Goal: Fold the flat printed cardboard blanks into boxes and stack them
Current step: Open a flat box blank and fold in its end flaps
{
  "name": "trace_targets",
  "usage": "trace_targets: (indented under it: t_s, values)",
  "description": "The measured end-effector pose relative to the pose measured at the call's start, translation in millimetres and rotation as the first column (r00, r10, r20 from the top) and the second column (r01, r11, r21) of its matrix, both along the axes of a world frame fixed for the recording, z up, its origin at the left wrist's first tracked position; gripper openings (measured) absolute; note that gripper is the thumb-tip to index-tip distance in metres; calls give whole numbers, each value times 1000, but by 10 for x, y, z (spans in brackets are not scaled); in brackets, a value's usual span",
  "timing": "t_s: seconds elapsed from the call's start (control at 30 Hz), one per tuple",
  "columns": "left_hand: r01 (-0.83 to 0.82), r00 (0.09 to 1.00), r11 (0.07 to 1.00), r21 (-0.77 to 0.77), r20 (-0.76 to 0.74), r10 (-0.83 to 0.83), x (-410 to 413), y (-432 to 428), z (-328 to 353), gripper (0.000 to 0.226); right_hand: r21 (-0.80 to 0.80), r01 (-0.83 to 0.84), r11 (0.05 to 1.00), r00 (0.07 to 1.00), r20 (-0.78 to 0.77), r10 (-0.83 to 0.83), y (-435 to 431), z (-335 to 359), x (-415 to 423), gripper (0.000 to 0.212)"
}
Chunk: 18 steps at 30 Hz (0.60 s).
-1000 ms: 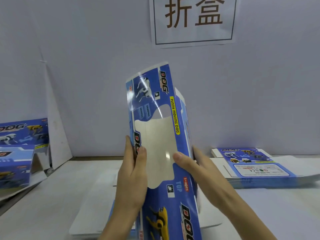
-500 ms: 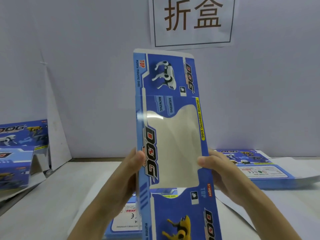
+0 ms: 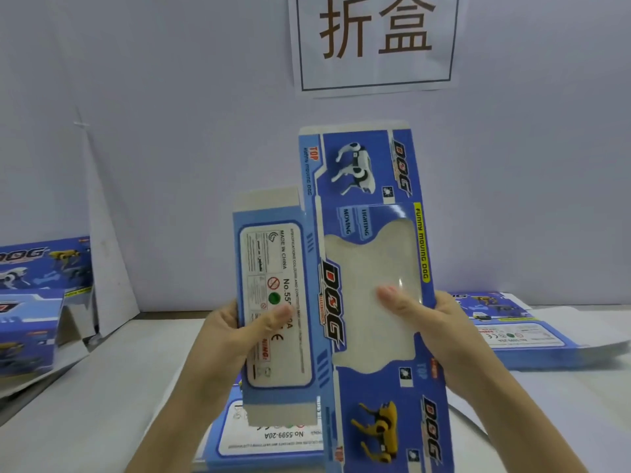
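Blue folded boxes point(image 3: 34, 302): stacked at the far left of the table point(image 3: 102, 387), close to the wall. They look like finished work set clear of the folding space.
Left hand point(image 3: 235, 336): pinches the label panel, with the thumb flat on its printed face and the fingers behind it, out of sight. The grip seems meant to swing this panel about its crease.
Label panel point(image 3: 273, 285): the pale side panel of the held blank. It stands out to the left of the window face and is angled toward the camera.
Lower pile point(image 3: 273, 438): flat blanks lying label side up on the table, directly beneath the held one. This is probably the supply being drawn from.
Blank point(image 3: 372, 172): held upright in the air between both hands, above the table, with the window face toward the camera. Lifting it likely frees the creases to be worked.
Right hand point(image 3: 430, 322): grips the blank's right edge, with the thumb lying across the clear window point(image 3: 368, 268) and the fingers curled behind. I judge that it steadies the blank while the other hand folds.
Right pile point(image 3: 532, 339): more flat blanks on the table, behind the right forearm and well apart from the folded boxes.
Change: half a second ago only the window face showed, and the left hand held its left edge. Now the label panel has opened out to the left, and the left thumb sits on it. The right thumb has moved further onto the window.
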<state>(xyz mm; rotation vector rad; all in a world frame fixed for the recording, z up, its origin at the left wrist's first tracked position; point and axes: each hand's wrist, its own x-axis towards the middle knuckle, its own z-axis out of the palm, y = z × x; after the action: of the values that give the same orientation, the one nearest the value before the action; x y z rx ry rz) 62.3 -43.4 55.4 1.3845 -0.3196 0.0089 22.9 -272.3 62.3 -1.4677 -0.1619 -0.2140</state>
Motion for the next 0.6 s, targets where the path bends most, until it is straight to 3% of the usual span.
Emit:
trace_targets:
  t_s: [0.17, 0.37, 0.6]
  values:
    - [33, 999, 994, -107, 20, -31, -33, -31, 3, 16, -100, -79, 992, 996, 25, 82, -69, 52, -36, 32]
    - [-7, 999, 997, -81, 53, 11, -66, -55, 26, 13, -34, -6, 999, 995, 98, 9, -71, 50, -24, 32]
    - [-30, 997, 996, -86, 70, 36, -93, -63, 48, 20, 16, -32, 999, 994, 107, 30, -57, 54, -26, 30]
